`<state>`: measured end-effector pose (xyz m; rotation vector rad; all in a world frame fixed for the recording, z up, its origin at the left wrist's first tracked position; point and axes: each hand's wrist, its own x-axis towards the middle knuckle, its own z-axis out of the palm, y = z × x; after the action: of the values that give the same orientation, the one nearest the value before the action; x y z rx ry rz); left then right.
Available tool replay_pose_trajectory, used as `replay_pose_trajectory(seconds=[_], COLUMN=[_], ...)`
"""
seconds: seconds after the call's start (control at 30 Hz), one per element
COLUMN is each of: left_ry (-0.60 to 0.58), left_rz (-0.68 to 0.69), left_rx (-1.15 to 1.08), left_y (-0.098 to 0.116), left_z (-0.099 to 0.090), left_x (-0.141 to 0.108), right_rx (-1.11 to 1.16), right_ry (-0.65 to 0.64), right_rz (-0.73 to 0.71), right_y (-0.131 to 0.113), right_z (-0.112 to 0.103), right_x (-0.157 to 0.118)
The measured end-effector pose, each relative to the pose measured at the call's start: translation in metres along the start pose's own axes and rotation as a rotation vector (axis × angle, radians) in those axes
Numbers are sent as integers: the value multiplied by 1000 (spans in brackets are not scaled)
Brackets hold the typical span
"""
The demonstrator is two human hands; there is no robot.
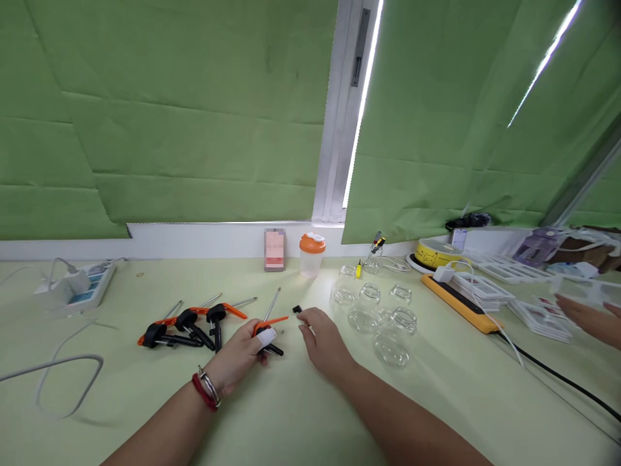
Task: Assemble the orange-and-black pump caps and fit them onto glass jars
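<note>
My left hand (245, 349) is closed around a black-and-orange clamp-like tool (272, 321) whose thin metal rod points up and away. A white patch shows on it beside my thumb. My right hand (323, 340) has its fingers pinched at a small black piece (297, 309), just right of the rod and apart from it. Left of my left hand, several similar black-and-orange tools (187, 327) lie in a row, rods pointing to the back. To the right of my right hand stand several clear glass jars (369, 310).
An orange-lidded cup (311, 255) and a phone (275, 250) stand at the back. Screwdrivers (377, 244) rise from a glass jar. An orange power strip (458, 303), white trays (541, 318) and cables lie right. Another person's hand (589, 320) reaches in there. A white power strip (94, 285) lies left.
</note>
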<state>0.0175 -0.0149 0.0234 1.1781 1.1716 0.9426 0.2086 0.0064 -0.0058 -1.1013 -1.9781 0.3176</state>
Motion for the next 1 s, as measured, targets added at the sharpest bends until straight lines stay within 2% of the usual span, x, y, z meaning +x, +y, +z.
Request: replay_pose_trajectory(seconds=[0.1,0.2,0.3,0.43,0.6,0.83,0.93,1.0], left_ry=[92,123,121,91,86,105,106,99], left_rz=[11,9,-14,-29,-20,0,14,23], left_rx=[-57,-89,-112,-133,-126,-151,-149,-158], left_y=[-1,-2,-2,-4,-3,-3,-2,-1], left_z=[0,1,2,4,5,1,1,1], left_x=[4,6,6,5,4,7,7,7], right_rx=[-116,-193,-286,-367,-260,-183,-116,15], right_ry=[-175,-267,-241,-172,-220,-157,-150,-166], right_rz=[53,-5,-37,17,118,295,324,319], right_y=[13,14,11,15,29,47,46,39], right_z=[15,24,23,17,12,-3,-8,-9], right_x=[2,6,9,12,15,16,10,6])
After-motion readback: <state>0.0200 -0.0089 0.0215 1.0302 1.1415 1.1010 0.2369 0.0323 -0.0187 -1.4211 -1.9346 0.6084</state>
